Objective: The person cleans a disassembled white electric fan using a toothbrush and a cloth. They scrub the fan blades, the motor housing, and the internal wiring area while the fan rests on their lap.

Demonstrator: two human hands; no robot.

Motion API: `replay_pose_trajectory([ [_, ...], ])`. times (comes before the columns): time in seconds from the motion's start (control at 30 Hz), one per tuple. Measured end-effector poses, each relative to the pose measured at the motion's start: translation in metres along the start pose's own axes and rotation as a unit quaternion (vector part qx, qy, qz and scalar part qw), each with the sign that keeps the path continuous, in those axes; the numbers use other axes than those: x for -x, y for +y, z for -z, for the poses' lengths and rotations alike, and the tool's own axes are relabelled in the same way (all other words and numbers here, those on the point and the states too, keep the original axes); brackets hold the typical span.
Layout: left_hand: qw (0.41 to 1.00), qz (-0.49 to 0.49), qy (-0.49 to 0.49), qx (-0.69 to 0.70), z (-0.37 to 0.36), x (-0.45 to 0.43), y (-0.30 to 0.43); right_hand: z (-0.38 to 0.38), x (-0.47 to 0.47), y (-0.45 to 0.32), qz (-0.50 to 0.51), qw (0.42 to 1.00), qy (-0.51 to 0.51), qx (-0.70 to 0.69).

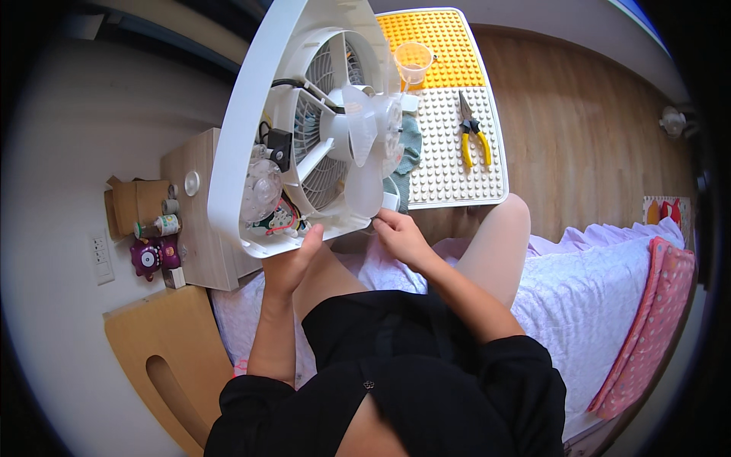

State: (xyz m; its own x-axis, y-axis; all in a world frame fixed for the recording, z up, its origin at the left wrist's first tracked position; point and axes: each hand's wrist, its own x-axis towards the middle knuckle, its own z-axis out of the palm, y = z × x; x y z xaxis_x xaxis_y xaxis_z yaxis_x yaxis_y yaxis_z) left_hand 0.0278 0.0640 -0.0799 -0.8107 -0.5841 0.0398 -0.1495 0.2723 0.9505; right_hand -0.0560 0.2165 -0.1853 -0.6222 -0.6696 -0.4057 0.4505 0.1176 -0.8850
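Note:
An opened white electric fan housing (228, 188) stands tilted before me, its inside facing right. My left hand (287, 264) grips its lower edge, thumb on the inside. At its lower right corner, my right hand (404, 237) pinches with thumb and index finger; a small dark bit shows at the fingertips, too small to name. Inside the housing are translucent white fan blades (364, 188), a round grille (308, 123), a clear round plastic part (262, 185), a black switch-like block (280, 149) and a small wired circuit board (281, 218).
Behind the fan, a yellow-and-white studded table (451, 183) holds yellow-handled needle-nose pliers (473, 134), a clear plastic cup (413, 60) and a grey-green cloth (410, 148). A wooden cabinet (197, 251) stands left, near a purple figure (154, 254). I sit on a light bedspread (565, 285).

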Motion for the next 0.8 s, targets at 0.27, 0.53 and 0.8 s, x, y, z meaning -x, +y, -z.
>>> replay_pose_trajectory([
  [0.27,0.985,0.121,-0.076,0.102,-0.001,0.007,-0.034,-0.01,0.017,0.003,0.183,0.981,0.036,0.055],
  [0.53,0.99,0.062,-0.062,0.113,0.002,-0.003,-0.029,-0.037,-0.015,0.011,0.304,0.949,0.071,0.053],
  [0.8,0.979,0.082,-0.042,0.183,0.003,-0.003,-0.029,-0.055,-0.005,0.003,0.263,0.961,0.085,-0.021],
])
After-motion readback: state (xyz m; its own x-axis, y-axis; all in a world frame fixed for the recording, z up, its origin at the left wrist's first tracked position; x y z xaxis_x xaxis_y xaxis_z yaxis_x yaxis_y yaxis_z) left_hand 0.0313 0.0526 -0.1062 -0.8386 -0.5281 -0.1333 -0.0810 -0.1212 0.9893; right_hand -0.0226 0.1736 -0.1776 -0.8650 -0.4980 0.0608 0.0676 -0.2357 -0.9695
